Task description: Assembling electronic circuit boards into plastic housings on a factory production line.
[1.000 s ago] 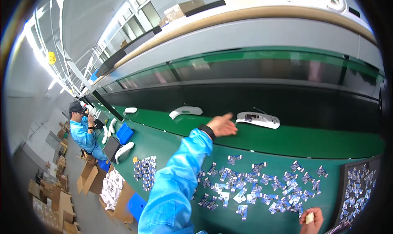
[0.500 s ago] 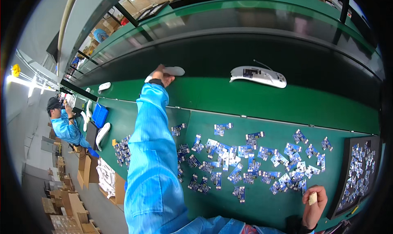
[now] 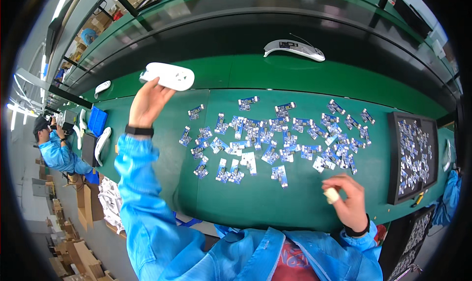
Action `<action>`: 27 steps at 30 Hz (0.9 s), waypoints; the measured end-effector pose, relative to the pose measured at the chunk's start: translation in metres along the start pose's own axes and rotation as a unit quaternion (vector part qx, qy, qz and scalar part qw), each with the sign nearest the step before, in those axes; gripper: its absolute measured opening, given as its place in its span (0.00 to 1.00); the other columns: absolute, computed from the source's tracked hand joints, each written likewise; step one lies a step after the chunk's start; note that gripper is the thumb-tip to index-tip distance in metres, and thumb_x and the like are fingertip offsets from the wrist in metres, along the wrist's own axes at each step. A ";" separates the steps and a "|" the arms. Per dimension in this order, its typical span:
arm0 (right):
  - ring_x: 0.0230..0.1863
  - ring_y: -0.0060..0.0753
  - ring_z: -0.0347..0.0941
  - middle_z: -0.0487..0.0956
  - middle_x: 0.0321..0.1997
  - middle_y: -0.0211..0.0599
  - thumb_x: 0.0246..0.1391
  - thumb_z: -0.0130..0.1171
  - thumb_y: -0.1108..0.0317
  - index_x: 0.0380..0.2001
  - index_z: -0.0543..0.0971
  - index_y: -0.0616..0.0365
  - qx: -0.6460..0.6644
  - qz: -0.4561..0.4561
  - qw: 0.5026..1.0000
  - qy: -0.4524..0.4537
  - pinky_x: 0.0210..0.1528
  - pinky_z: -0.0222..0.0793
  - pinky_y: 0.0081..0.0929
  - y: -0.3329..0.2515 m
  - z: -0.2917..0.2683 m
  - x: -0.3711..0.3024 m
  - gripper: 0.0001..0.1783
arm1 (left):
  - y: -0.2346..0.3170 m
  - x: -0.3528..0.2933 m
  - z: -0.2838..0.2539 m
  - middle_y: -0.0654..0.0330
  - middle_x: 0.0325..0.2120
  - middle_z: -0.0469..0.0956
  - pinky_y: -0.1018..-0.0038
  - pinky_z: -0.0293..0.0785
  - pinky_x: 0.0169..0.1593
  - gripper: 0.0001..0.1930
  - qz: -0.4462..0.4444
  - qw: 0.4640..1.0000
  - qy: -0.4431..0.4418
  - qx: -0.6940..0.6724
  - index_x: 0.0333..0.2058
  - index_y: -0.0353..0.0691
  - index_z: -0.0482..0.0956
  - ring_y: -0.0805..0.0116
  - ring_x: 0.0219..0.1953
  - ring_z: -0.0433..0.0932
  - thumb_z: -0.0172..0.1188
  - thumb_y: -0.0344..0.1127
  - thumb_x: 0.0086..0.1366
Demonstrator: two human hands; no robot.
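Note:
In my left hand [image 3: 149,104] is a white curved plastic housing [image 3: 169,76], gripped at its lower edge between thumb and fingers and raised over the far left of the green table. My right hand [image 3: 348,202] hovers at the near right, fingers loosely bent and nothing visible in them. A pale yellow finger cot [image 3: 332,195] covers its thumb tip. Blue circuit boards [image 3: 256,135] lie scattered between my hands, many of them loose and some overlapping. The nearest to my right hand is a small cluster of boards [image 3: 335,159].
Beyond the table, a green conveyor belt carries another white housing [image 3: 295,49] with a board and a thin wire. At right stands a black tray [image 3: 393,158] of boards. A blue bin [image 3: 97,121], white housings [image 3: 102,146] and a seated co-worker [image 3: 56,148] are at left.
My left hand has drawn back from the belt toward me, lifting the white housing. My right hand has moved a little left over the table. The view has shifted.

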State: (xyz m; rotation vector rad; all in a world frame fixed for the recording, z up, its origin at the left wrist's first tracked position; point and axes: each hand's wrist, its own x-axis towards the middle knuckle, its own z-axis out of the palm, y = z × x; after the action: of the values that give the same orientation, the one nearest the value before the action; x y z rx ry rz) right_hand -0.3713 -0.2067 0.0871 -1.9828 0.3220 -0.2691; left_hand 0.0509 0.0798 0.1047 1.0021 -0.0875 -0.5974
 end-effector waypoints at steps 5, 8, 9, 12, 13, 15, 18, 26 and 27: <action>0.31 0.43 0.75 0.76 0.32 0.42 0.51 0.61 0.72 0.39 0.77 0.61 -0.143 -0.065 0.987 -0.047 0.33 0.72 0.33 -0.004 0.047 0.011 0.11 | -0.014 -0.125 0.008 0.51 0.61 0.63 0.56 0.58 0.67 0.28 0.035 0.994 -0.080 0.062 0.64 0.35 0.53 0.53 0.64 0.62 0.49 0.32 0.68; 0.34 0.45 0.74 0.74 0.32 0.42 0.49 0.62 0.71 0.38 0.77 0.60 -0.219 -0.122 0.967 -0.044 0.33 0.71 0.38 0.000 0.069 0.014 0.12 | -0.037 -0.184 0.025 0.53 0.63 0.61 0.53 0.57 0.66 0.32 0.021 0.996 -0.077 0.044 0.67 0.38 0.50 0.53 0.64 0.62 0.51 0.32 0.66; 0.35 0.45 0.74 0.74 0.32 0.41 0.48 0.62 0.71 0.38 0.77 0.60 -0.265 -0.153 0.951 -0.039 0.34 0.71 0.38 0.002 0.076 0.014 0.12 | -0.047 -0.199 0.028 0.53 0.63 0.60 0.51 0.56 0.67 0.32 0.009 0.997 -0.072 0.025 0.66 0.38 0.50 0.51 0.65 0.61 0.52 0.31 0.66; 0.34 0.44 0.73 0.71 0.30 0.41 0.46 0.63 0.71 0.32 0.75 0.59 -0.321 -0.188 0.928 -0.006 0.33 0.70 0.38 0.006 0.096 0.015 0.09 | -0.077 -0.239 0.035 0.52 0.64 0.59 0.49 0.59 0.66 0.33 -0.015 0.998 -0.057 -0.012 0.65 0.38 0.53 0.49 0.64 0.61 0.55 0.26 0.63; 0.34 0.43 0.72 0.71 0.29 0.40 0.46 0.63 0.70 0.31 0.75 0.59 -0.354 -0.188 0.916 -0.003 0.33 0.70 0.38 0.006 0.102 0.015 0.09 | -0.089 -0.247 0.033 0.50 0.64 0.59 0.49 0.60 0.65 0.33 -0.025 0.998 -0.058 -0.028 0.65 0.38 0.54 0.48 0.64 0.62 0.56 0.24 0.62; 0.33 0.43 0.72 0.70 0.29 0.40 0.45 0.63 0.71 0.29 0.74 0.59 -0.371 -0.193 0.908 0.014 0.32 0.70 0.38 0.014 0.109 0.017 0.09 | -0.114 -0.255 0.035 0.47 0.63 0.60 0.51 0.65 0.63 0.32 -0.050 0.997 -0.058 -0.026 0.63 0.37 0.56 0.49 0.63 0.64 0.56 0.22 0.61; 0.33 0.42 0.72 0.71 0.28 0.39 0.45 0.62 0.72 0.29 0.74 0.59 -0.376 -0.193 0.906 0.036 0.32 0.70 0.37 0.012 0.108 0.016 0.08 | -0.143 -0.262 0.047 0.46 0.60 0.63 0.52 0.68 0.61 0.30 -0.043 0.996 -0.077 -0.017 0.62 0.36 0.57 0.49 0.62 0.65 0.55 0.21 0.61; 0.44 0.36 0.76 0.79 0.40 0.40 0.51 0.58 0.77 0.39 0.78 0.62 0.144 -0.149 0.972 -0.112 0.49 0.70 0.32 -0.047 0.071 -0.037 0.11 | -0.174 -0.270 0.077 0.53 0.58 0.64 0.57 0.65 0.63 0.34 -0.103 0.986 -0.122 -0.046 0.64 0.39 0.51 0.57 0.61 0.65 0.54 0.20 0.62; 0.43 0.38 0.76 0.78 0.38 0.41 0.51 0.58 0.77 0.39 0.78 0.61 0.133 -0.177 0.965 -0.142 0.49 0.70 0.32 -0.052 0.074 -0.041 0.10 | -0.177 -0.270 0.081 0.54 0.57 0.65 0.63 0.66 0.63 0.33 -0.116 0.985 -0.129 -0.013 0.64 0.38 0.51 0.61 0.61 0.66 0.55 0.20 0.63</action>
State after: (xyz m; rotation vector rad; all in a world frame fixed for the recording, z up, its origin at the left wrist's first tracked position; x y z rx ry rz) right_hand -0.3796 -0.1093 0.1022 -1.7724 -0.2448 -0.2355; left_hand -0.2785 0.0855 0.0589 0.9122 -0.1930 -0.9390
